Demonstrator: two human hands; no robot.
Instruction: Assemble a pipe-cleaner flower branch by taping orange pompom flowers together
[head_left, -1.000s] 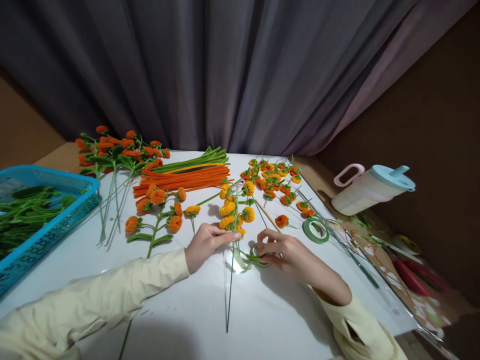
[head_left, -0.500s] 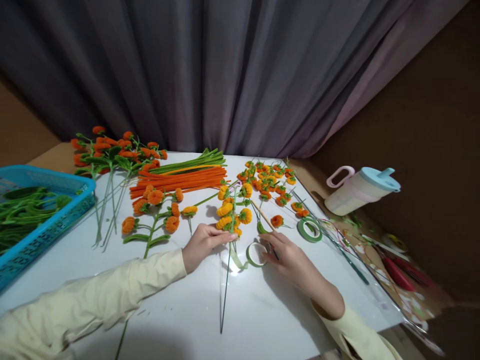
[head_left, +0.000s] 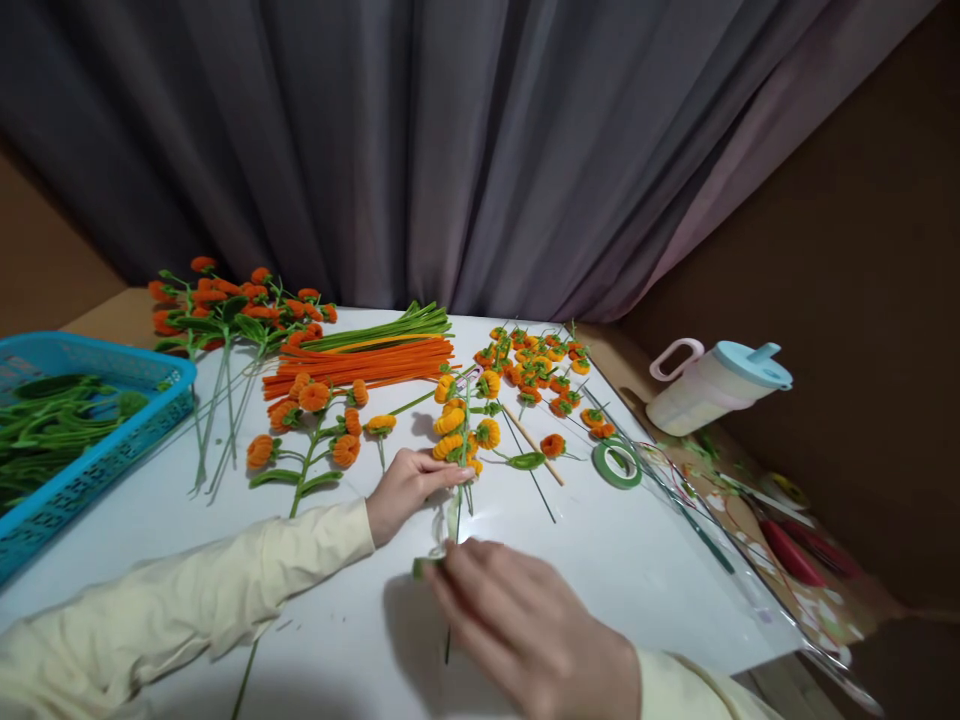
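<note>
My left hand [head_left: 411, 490] pinches the stem of a flower sprig with several yellow pumpkin-like blossoms [head_left: 448, 420], upright near the middle of the white table [head_left: 337, 620]. Nearer to me, my right hand [head_left: 517, 615] is closed on a roll of pale green tape [head_left: 427, 566], its fingers hiding part of the roll. A light strip of tape runs from the roll up toward the sprig. The sprig's thin dark wire passes down behind my right fingers. Left of my left hand lies an orange-blossomed sprig [head_left: 309, 455].
A blue basket [head_left: 161, 395] of green leaves stands at the left. Behind are orange flowers [head_left: 247, 300] and green and orange stems [head_left: 367, 365]. Loose blossoms [head_left: 536, 365], a green tape roll [head_left: 617, 463], a stick [head_left: 534, 443], a cup [head_left: 701, 395] and red-handled pliers [head_left: 791, 553] are at the right.
My right hand has moved left and toward me, carrying the tape roll from the table right of the sprig. The stick and green leaf now show uncovered. My left hand stays at the stem.
</note>
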